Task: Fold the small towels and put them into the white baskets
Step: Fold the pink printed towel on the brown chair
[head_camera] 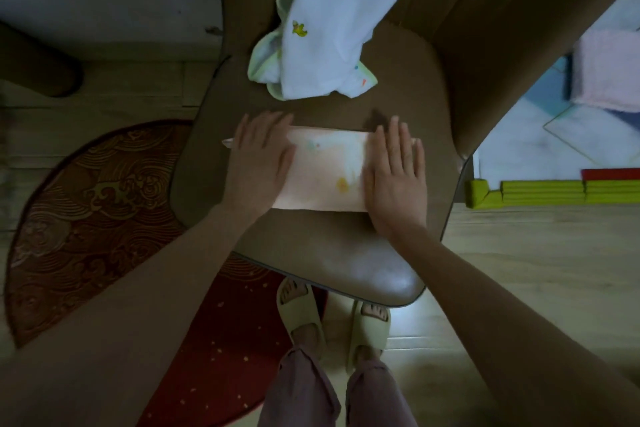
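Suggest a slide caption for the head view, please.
Both hands, left and right, press a folded towel flat on a chair seat.

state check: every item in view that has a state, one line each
pink towel: folded flat on the chair seat, not yet in a basket
left hand: open, palm pressing towel's left end
right hand: open, palm pressing towel's right end
white towels: unfolded, heaped at seat's back
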A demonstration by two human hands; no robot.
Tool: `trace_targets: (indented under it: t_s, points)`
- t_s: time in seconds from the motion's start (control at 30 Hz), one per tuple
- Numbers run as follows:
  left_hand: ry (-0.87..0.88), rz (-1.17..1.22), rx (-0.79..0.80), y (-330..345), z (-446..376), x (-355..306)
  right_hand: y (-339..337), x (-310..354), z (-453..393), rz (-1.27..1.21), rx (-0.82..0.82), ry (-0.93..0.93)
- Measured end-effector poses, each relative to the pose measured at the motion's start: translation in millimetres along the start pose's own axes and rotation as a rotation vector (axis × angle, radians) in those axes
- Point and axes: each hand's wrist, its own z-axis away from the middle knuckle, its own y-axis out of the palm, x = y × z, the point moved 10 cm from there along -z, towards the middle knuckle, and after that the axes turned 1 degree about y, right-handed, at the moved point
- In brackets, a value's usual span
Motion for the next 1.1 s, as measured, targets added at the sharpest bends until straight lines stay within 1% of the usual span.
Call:
trace_targets:
  t_s: [0.03, 0.07, 0.13, 0.23, 0.33, 0.43, 0.6, 0.63, 0.7, 0.77, 0.8, 0.93, 0.97, 1.03, 1.07, 1.1]
  points:
    - [-0.069, 0.038, -0.047, -9, 3, 18, -3, 15, 0, -0.037, -0.013, -0.037]
    - [-0.121, 0.058, -0.057, -12, 6, 32, -3, 33, -1, -0.078, -0.011, -0.085]
    - [-0.135, 0.091, -0.036, -13, 5, 45, 4, 62, -1, -0.131, 0.031, -0.154]
    - [-0.023, 0.142, -0.030, -19, -5, 41, 19, 74, -5, -0.100, 0.094, -0.144]
    - [0.099, 0.095, -0.003, -18, -18, 31, 24, 71, -7, -0.048, 0.091, -0.136]
    - [0.076, 0.023, 0.080, -9, -32, 32, 28, 72, -7, -0.014, 0.099, -0.153]
    - [0.180, -0.062, 0.210, -1, -41, 28, 30, 70, -7, -0.016, 0.106, -0.176]
    - [0.189, -0.056, 0.243, 2, -40, 29, 29, 70, -8, -0.024, 0.104, -0.178]
    - [0.186, 0.030, 0.268, 4, -39, 31, 29, 70, -8, -0.047, 0.106, -0.178]
    - [0.162, 0.124, 0.240, 0, -40, 34, 30, 70, -7, -0.062, 0.111, -0.178]
    - [0.149, 0.129, 0.230, 0, -42, 35, 30, 69, -7, -0.071, 0.111, -0.177]
    - [0.056, 0.021, 0.194, 1, -42, 38, 28, 68, -8, -0.122, 0.114, -0.160]
    - [0.016, -0.038, 0.163, 1, -38, 39, 28, 68, -8, -0.120, 0.116, -0.155]
    - [-0.061, -0.130, 0.025, -8, -24, 35, 28, 68, -8, -0.098, 0.117, -0.140]
    - [-0.072, -0.117, -0.043, -11, -14, 27, 29, 69, -8, -0.081, 0.114, -0.128]
    - [-0.040, -0.101, -0.068, -8, -6, 15, 29, 69, -8, -0.065, 0.107, -0.115]
